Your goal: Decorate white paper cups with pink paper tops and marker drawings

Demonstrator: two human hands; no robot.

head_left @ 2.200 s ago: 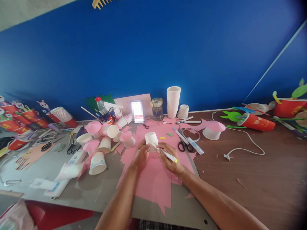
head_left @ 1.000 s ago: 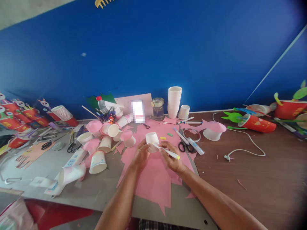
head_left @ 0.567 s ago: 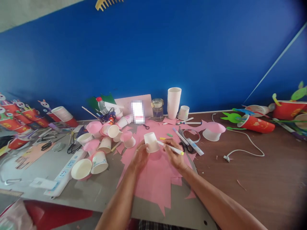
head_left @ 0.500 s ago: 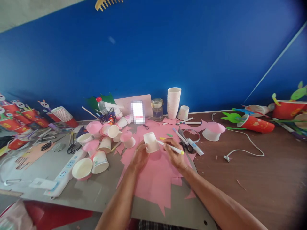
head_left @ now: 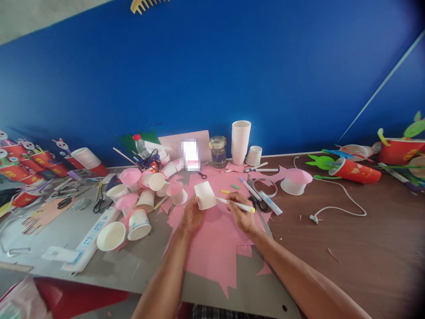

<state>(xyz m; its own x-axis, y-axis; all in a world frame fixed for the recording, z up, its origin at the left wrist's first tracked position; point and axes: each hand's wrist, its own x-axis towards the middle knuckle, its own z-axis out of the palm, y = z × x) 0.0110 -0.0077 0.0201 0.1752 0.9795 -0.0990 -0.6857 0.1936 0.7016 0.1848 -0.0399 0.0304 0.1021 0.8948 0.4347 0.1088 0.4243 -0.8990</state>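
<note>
My left hand (head_left: 193, 216) is closed around the lower left side of a white paper cup (head_left: 205, 195), which is tilted with its narrow base upward. In my right hand (head_left: 241, 213) is a white marker (head_left: 239, 205) with a yellow end, its tip pointing left and close to the cup's side; I cannot tell whether it touches. Beneath both hands lie overlapping sheets of pink paper (head_left: 212, 257). A yellow cap (head_left: 225, 192) and a green cap (head_left: 235, 187) rest on the paper just beyond my right hand.
White and pink-topped cups (head_left: 138, 224) crowd the left, beside a power strip (head_left: 91, 239). At the back stand a tall cup stack (head_left: 241, 141) and a jar (head_left: 218, 151). Scissors (head_left: 260, 204) and a glue tube (head_left: 270, 203) lie right of my hand. A white cable (head_left: 352, 215) curves across the brown table.
My left hand has tilted the cup further and shifted it slightly left. The marker in my right hand stays nearly in place, turned slightly.
</note>
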